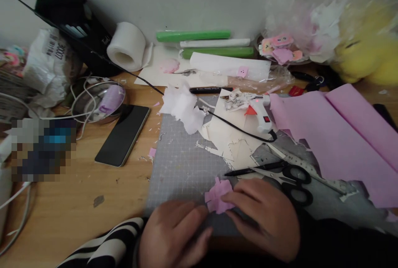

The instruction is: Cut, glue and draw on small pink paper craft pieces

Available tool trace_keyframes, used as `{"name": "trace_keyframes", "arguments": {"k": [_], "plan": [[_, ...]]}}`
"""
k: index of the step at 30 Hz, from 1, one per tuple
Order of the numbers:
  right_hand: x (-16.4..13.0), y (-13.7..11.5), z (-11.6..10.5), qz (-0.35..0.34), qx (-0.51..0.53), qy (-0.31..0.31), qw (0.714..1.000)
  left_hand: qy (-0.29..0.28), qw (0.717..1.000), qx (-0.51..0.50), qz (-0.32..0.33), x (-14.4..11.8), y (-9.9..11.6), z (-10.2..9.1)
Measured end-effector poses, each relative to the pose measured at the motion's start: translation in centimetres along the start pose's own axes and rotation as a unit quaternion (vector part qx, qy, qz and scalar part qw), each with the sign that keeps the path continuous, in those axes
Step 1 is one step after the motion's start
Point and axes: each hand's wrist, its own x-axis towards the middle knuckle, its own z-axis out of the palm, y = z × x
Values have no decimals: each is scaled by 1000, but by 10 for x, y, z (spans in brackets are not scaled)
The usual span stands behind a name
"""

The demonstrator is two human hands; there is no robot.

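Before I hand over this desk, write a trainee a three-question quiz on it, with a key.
1. Multiple choice: what colour is the small cut piece touched by the right hand?
A. Green
B. Yellow
C. Pink

2. True or false: the phone lies on the wooden table, to the left of the cutting mat in this view.

3. Count: how many green rolls lie beyond the cutting mat?

Key:
1. C, pink.
2. True.
3. Two, with a white roll between them.
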Motion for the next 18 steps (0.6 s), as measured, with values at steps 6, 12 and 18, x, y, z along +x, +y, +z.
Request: {"name": "trace_keyframes", "arguments": {"k": [6,12,18], "plan": [[-2,16,-9,32,-42,-35,998,-30,996,46,65,2,-4,4],[-7,20,-4,35,-75,-82,993,-46,996,43,62,3,-3,6],[-6,19,-3,23,-83,-76,993,-35,997,42,55,4,-3,6]]}}
